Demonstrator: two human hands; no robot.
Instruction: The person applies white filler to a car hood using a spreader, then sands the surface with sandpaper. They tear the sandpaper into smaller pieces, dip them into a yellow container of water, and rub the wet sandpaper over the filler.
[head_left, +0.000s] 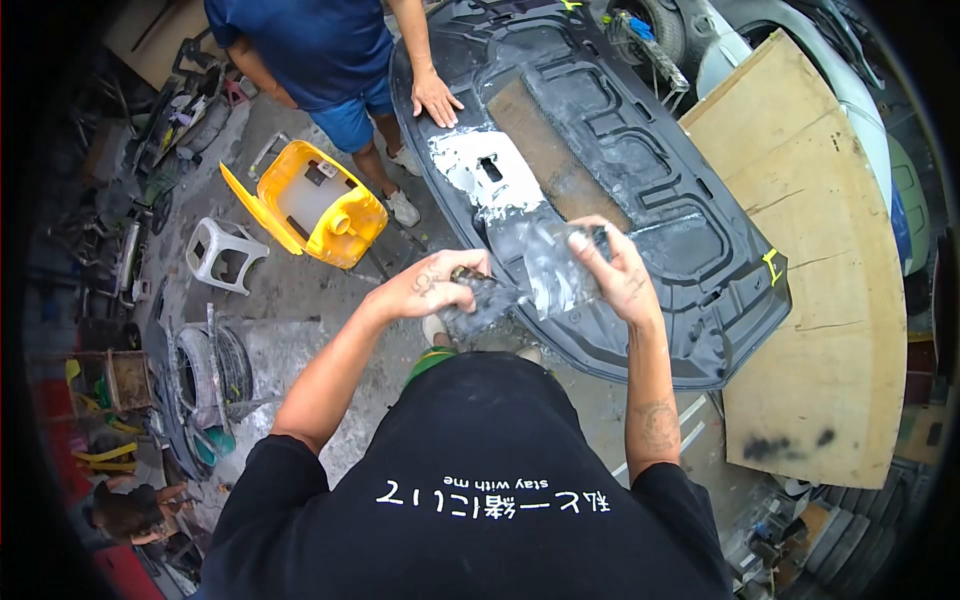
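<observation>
Both arms extend forward from the torso, elbows apart and hands converging in front of the chest. The left hand point(432, 288) enters from the left side, forearm slanting forward and inward, back of the hand uppermost and fingers directed to the right. Its fingers are curled and nearly closed, with the thumb on the side nearer the body, gripping the smaller flat piece point(484, 304), which is dark and smeared. The right hand point(618, 268) is positioned across from it, forearm running almost straight forward and wrist angled inward. Its thumb and fingers close on the upper right part of the larger flat piece point(556, 275), a thin, smeared sheet that hangs toward the body. The two pieces meet or nearly meet between the hands; contact cannot be confirmed. Both are located over the near edge of the dark molded panel point(640, 150), just beside the white coated area point(512, 178), which surrounds a dark opening. A second person's hand point(436, 97) rests flat, fingers spread, on the panel beyond this area.
</observation>
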